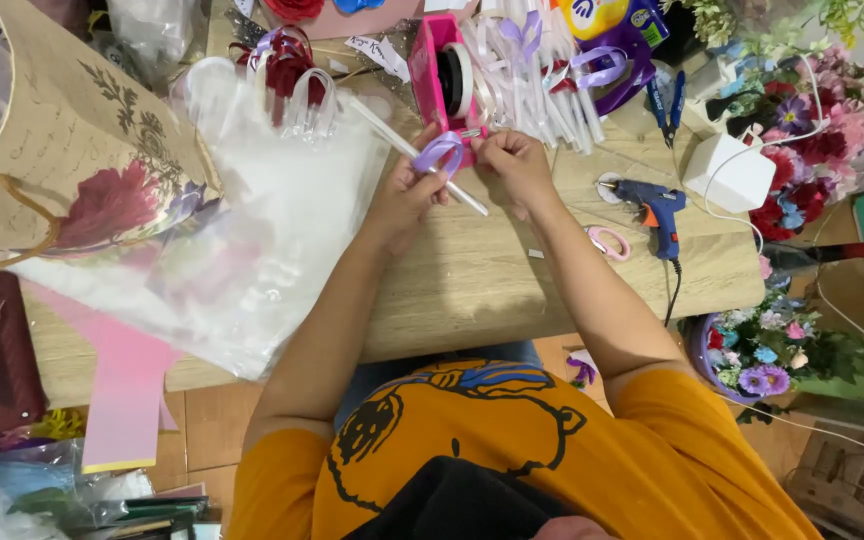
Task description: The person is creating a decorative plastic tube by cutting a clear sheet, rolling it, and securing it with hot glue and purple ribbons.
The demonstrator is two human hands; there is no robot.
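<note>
Orange-shirted torso lowest in view, I see my left hand (404, 195) pinching a lilac ribbon loop (439, 152) on a thin white stick (422, 158) running up-left to down-right, while my right hand (514, 160), fingers closed, pulls tape at the pink tape dispenser (449, 80) just beyond the loop.

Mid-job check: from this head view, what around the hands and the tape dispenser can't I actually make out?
- Head view: whether tape is pulled from the pink dispenser; right hand covers its front end.
- Left hand grip on the purple ribbon loop: fingertips hide behind the loop.
- White stick: its middle passes under the left hand.
- Patterned bag: cut off by the left edge.
- Glue gun nozzle tip: too small to judge.
</note>
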